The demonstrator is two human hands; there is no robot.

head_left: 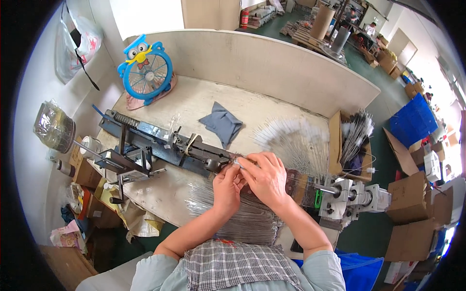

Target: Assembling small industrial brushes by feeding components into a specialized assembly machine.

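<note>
My left hand (226, 190) and my right hand (268, 180) meet at the right end of a long dark metal fixture (160, 141). Both are closed, with thumbs and fingertips pinched close together. Whatever lies between them is too small and too covered to make out. Just below, a thick bundle of thin metal wires (252, 220) lies across the near edge of the table, partly under my hands and forearms. To the right and beyond my right hand, thin brushes with white bristle ends (286, 132) are fanned out on the tabletop.
A motor unit with a shaft (350, 196) stands at the right. Behind it, a cardboard box (335, 140) holds more wire brushes. A grey cloth (222, 122) lies beyond the fixture, and a blue fan (147, 75) stands at the back left. A low partition (242, 53) bounds the table.
</note>
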